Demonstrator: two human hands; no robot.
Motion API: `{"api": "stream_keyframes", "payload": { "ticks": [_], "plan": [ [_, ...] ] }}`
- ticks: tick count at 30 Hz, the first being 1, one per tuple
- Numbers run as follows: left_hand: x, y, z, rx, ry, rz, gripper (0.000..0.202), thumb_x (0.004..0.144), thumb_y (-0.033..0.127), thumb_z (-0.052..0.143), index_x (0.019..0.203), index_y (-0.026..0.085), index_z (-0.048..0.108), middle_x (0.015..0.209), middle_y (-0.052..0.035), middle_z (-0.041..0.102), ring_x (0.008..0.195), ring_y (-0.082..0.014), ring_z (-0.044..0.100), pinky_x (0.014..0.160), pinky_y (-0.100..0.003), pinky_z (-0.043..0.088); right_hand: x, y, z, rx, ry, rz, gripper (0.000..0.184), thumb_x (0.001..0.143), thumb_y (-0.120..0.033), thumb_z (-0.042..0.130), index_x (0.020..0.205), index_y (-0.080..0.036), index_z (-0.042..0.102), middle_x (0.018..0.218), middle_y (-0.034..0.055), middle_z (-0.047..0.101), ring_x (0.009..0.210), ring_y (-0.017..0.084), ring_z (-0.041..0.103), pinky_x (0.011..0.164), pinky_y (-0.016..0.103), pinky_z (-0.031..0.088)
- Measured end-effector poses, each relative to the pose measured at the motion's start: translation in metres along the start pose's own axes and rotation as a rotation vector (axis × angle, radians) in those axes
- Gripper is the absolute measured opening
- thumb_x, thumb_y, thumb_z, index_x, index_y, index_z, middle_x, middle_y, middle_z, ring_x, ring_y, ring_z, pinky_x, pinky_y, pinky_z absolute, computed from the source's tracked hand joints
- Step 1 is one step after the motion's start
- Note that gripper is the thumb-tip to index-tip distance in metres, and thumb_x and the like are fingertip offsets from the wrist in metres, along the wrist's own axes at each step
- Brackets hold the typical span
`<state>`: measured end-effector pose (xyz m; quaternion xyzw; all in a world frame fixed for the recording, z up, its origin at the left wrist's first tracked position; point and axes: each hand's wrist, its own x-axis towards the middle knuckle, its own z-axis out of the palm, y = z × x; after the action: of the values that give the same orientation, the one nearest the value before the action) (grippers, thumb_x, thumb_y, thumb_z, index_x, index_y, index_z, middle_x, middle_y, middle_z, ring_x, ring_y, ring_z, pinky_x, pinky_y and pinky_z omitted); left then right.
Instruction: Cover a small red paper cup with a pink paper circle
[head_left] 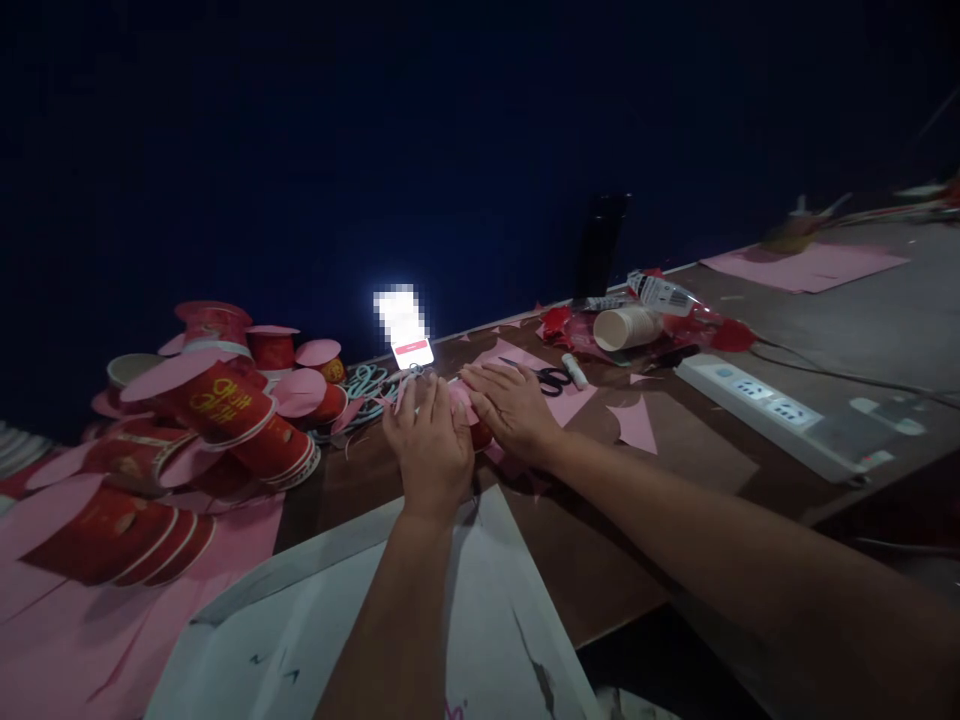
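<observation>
My left hand and my right hand lie side by side, palms down, over a red paper cup with pink paper on its top. Fingers of both hands stretch forward, nearly flat on the pink paper, and hide most of the cup. Just beyond my right hand lie black-handled scissors and a small white glue stick on pink paper scraps. Past my left fingertips, a lit phone leans at the table's back edge.
Red paper cups with pink discs are heaped at left, beside tangled light-blue cord. A white power strip and stacked plain cups in plastic are at right. A large white sheet covers the near edge. Pink paper lies far right.
</observation>
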<state>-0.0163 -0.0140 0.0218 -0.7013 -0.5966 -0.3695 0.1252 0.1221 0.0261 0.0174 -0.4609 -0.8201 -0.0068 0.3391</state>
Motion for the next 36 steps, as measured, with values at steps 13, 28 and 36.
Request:
{"api": "stream_keyframes", "payload": {
  "ticks": [13, 28, 36],
  "plan": [
    [0.001, -0.004, -0.001, -0.025, -0.055, 0.005, 0.043, 0.093, 0.034, 0.034, 0.123, 0.016, 0.059, 0.131, -0.0126, 0.057, 0.133, -0.0297, 0.039, 0.11, -0.054, 0.02, 0.001, 0.0, -0.001, -0.026, 0.012, -0.005, 0.04, 0.098, -0.038, 0.034, 0.127, -0.023, 0.057, 0.131, 0.0036, 0.06, 0.125, 0.023, 0.047, 0.106, 0.046, 0.024],
    [0.005, -0.01, 0.002, -0.1, -0.064, -0.038, 0.047, 0.095, 0.033, 0.026, 0.123, 0.016, 0.06, 0.135, -0.0099, 0.055, 0.132, -0.0256, 0.04, 0.112, -0.05, 0.024, 0.01, 0.001, 0.0, 0.126, -0.002, 0.033, 0.042, 0.099, -0.043, 0.03, 0.124, -0.03, 0.061, 0.133, -0.0015, 0.058, 0.128, 0.023, 0.045, 0.106, 0.045, 0.029],
    [0.004, -0.009, 0.001, -0.126, -0.033, -0.044, 0.044, 0.095, 0.034, 0.029, 0.119, 0.019, 0.063, 0.133, -0.0087, 0.057, 0.131, -0.026, 0.041, 0.113, -0.053, 0.021, 0.009, -0.002, -0.002, 0.131, -0.016, 0.057, 0.041, 0.099, -0.043, 0.03, 0.121, -0.032, 0.063, 0.131, -0.0016, 0.059, 0.127, 0.027, 0.044, 0.105, 0.052, 0.025]
  ]
}}
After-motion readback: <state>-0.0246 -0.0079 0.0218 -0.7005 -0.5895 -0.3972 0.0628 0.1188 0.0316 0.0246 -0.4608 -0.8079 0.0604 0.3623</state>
